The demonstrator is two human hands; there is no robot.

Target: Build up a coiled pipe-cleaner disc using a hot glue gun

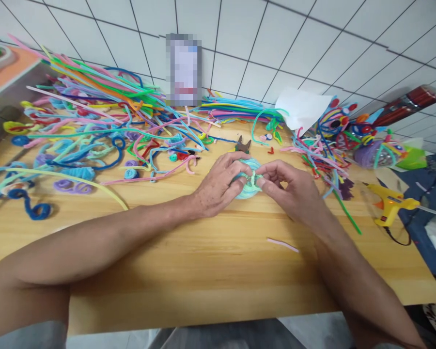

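Note:
A round coil of mint and pale blue pipe cleaner (pixel 246 195) lies at the middle of the table between my hands. My left hand (pixel 221 185) rests over its left side, with the fingers curled onto it and the thumb near its centre. From the right, my right hand (pixel 292 188) pinches a short pale green pipe cleaner (pixel 253 178) at the coil's middle. The fingertips hide part of where the two pieces meet. Just beyond the coil lie the pliers (pixel 243 144), their jaws apart and their handles partly covered by my left hand.
Loose pipe cleaners (pixel 94 121) in many colours heap across the left and back. A pink scrap (pixel 282 245) lies in front of my right hand. At the right are a yellow glue gun (pixel 392 201) and decorated figures (pixel 376 152). A phone (pixel 184 70) stands against the tiled wall.

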